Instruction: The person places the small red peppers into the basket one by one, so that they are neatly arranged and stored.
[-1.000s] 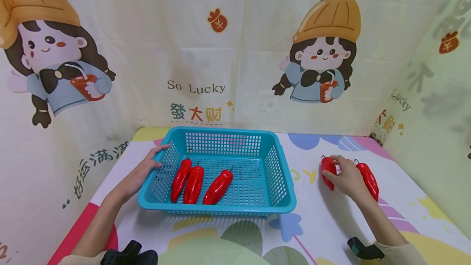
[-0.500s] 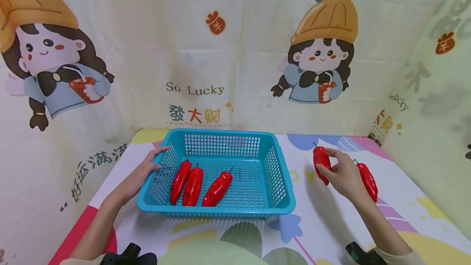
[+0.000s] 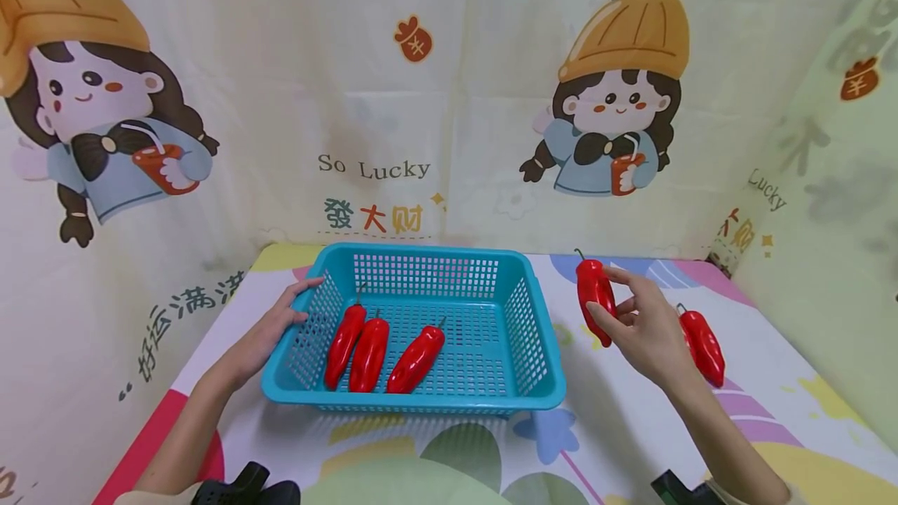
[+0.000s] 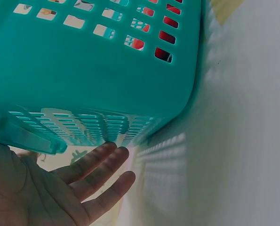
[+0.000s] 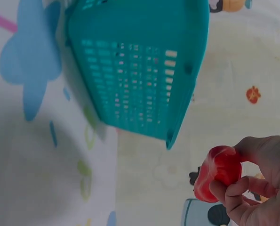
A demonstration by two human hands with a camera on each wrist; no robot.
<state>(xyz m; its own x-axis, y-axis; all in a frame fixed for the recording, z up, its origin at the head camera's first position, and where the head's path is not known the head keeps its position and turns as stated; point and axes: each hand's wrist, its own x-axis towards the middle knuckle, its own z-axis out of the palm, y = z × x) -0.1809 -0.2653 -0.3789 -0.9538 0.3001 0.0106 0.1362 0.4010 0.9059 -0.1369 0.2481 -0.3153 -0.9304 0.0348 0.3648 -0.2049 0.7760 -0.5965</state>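
Observation:
A red chili pepper (image 3: 595, 298) is pinched between the thumb and fingers of my right hand (image 3: 648, 330), held above the table to the right of the blue plastic basket (image 3: 449, 400). In the right wrist view its rounded red end (image 5: 220, 172) shows in the fingers. Several slots pierce the basket's sides. Three red peppers (image 3: 416, 358) lie inside it, toward the left. My left hand (image 3: 270, 330) rests at the basket's left rim; in the left wrist view its outer fingers (image 4: 102, 174) stretch out nearly straight beside the basket's wall.
More red peppers (image 3: 704, 349) lie on the table right of my right hand, one partly hidden by it. A patterned cloth (image 3: 491, 100) hangs behind and along both sides. The printed tabletop (image 3: 245, 427) extends around the basket.
My right hand has lifted one red pepper off the table on the right and carried it left toward the basket. The left hand and basket have stayed put.

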